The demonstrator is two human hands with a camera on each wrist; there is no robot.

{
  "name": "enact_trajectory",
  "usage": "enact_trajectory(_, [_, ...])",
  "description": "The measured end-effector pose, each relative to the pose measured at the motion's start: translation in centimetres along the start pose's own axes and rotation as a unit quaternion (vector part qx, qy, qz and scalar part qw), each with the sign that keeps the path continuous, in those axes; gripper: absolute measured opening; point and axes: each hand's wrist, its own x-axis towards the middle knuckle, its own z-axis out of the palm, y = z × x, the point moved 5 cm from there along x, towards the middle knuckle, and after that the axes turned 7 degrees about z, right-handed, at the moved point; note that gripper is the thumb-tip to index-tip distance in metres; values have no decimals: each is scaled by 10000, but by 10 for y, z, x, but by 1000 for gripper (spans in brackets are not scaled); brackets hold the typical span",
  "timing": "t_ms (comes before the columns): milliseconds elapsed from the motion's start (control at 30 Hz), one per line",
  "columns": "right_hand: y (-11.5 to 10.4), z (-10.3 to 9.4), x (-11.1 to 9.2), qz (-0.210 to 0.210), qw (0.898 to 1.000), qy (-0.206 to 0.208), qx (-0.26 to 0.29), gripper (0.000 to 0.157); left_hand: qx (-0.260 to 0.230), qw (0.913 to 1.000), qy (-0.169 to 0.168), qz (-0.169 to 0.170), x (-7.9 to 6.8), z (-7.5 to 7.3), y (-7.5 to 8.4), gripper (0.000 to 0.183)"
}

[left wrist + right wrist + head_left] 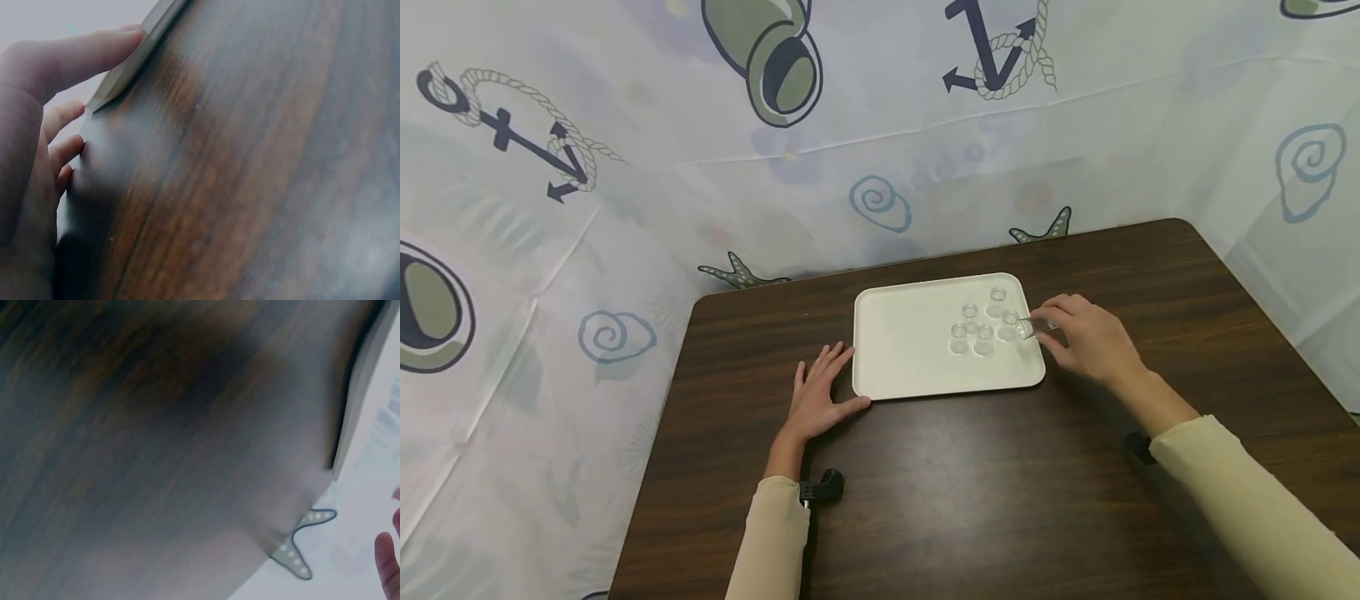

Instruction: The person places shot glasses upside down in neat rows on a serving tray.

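On the dark table a white tray bears several small clear glass jars, grouped on its right half. My left hand lies at the tray's near left corner, fingers spread and straight, thumb against the rim. In the left wrist view the thumb reaches the tray's edge. Over the right rim my right hand pinches another small clear jar between thumb and fingers, tipped sideways beside the others. Only fingertips of that hand show in the right wrist view, without the jar.
The wood-grain table ends at a back edge against a light cloth printed with anchors and shells. A dark band with a small device is on the left wrist. Another dark device is under the right wrist.
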Motion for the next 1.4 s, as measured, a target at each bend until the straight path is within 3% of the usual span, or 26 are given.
enact_trajectory(200, [-15, 9, 1, -956, 9946, -201, -341, 30, -36, 10000, 4, -5, -1, 1, -1, 92])
enact_trajectory(533, [-33, 21, 3, -1471, 9817, -560, -1075, 27, 54, 10000, -38, -5, 0, 1, -1, 92])
enact_trajectory(767, [-39, 29, 3, -1738, 9744, -727, -1224, 36, 43, 9999, -68, -63, -1, 1, -1, 92])
enact_trajectory(1100, [-44, 38, 4, -1956, 9638, -778, -1634, 28, 26, 10000, -11, -26, -1, 1, -2, 91])
enact_trajectory(1400, [-47, 39, 4, -1960, 9632, -824, -1642, 26, 78, 10000, -33, -48, -1, 0, -2, 92])
